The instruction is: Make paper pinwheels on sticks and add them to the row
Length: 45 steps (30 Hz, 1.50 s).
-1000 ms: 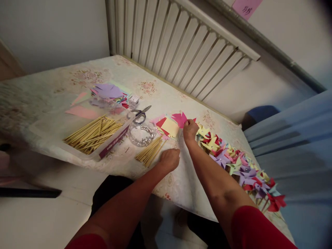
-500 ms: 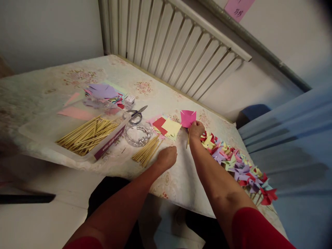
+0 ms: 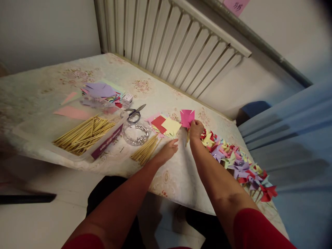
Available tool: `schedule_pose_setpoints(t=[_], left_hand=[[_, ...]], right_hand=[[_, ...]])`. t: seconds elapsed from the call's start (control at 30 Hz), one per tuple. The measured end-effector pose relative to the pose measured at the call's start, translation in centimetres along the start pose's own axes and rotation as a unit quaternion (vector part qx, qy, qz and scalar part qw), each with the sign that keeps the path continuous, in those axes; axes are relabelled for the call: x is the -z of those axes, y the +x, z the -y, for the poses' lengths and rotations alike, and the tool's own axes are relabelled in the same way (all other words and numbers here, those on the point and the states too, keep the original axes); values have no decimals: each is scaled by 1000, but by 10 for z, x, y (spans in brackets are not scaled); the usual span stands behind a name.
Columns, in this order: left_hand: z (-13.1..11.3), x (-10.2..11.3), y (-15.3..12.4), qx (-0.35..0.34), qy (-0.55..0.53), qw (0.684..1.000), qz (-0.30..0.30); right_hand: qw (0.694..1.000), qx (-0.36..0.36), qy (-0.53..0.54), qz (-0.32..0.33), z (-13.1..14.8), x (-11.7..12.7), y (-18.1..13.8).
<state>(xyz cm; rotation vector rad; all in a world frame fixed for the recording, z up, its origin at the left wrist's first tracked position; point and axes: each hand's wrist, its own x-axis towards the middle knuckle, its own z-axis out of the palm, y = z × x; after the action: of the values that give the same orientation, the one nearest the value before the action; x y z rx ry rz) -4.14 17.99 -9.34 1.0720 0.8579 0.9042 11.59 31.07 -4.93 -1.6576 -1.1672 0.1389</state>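
In the head view, my right hand [image 3: 196, 130] pinches a bright pink square of paper [image 3: 187, 117] with cuts in from its corners. Below the paper a thin wooden stick [image 3: 187, 137] hangs down beside the same fingers; how it is gripped is hidden. My left hand [image 3: 168, 151] is open over the table, fingers stretched toward the paper squares. Closest to it lie a pale yellow paper square [image 3: 171, 127] and a red one [image 3: 158, 123], overlapping in a pile. A fan of wooden sticks [image 3: 145, 149] rests just left of my left hand.
Finished paper pinwheels [image 3: 241, 169] crowd the table's right side, by a blue curtain [image 3: 290, 145]. Leftward are a clear round dish [image 3: 137, 134] of small shiny pieces, scissors [image 3: 135, 113], a plastic box [image 3: 106, 148] of sticks and cut paper [image 3: 100, 90]. A radiator [image 3: 160, 41] stands behind.
My left hand has opened from a closed shape, its fingers now reaching out slightly up toward the paper pile. My right hand still holds the pink paper, almost unmoved.
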Motion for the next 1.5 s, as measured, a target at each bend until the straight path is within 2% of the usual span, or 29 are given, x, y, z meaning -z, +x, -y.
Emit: schedule_pose_setpoints(t=[0.13,0.43,0.6,0.77,0.93,1.13,1.3,1.5], left_hand=[[-3,2,-1,-13,-44,999,22],[-8,1,-6,4,8,1000,25],[-10,2,-6,-6,0,1000,22],[-6,2,-2,-11,-21,999,22],[4,6,7,-22,-73,996,40],[3,12,16,-96,-194,975,50],[-11,16,17,-58,-268,961,26],[-10,20,22,-39,-290,956,-20]], right_hand=[[999,-4,22,24,3,-3,3],[996,0,38,81,21,-15,-5],[999,18,-24,34,18,-15,-1],[997,4,-75,-10,5,-5,3],[997,-21,-69,-10,-2,0,2],[999,-16,-49,4,-8,-2,0],[999,-5,-41,17,-14,0,1],[998,-32,-43,-22,-11,15,10]])
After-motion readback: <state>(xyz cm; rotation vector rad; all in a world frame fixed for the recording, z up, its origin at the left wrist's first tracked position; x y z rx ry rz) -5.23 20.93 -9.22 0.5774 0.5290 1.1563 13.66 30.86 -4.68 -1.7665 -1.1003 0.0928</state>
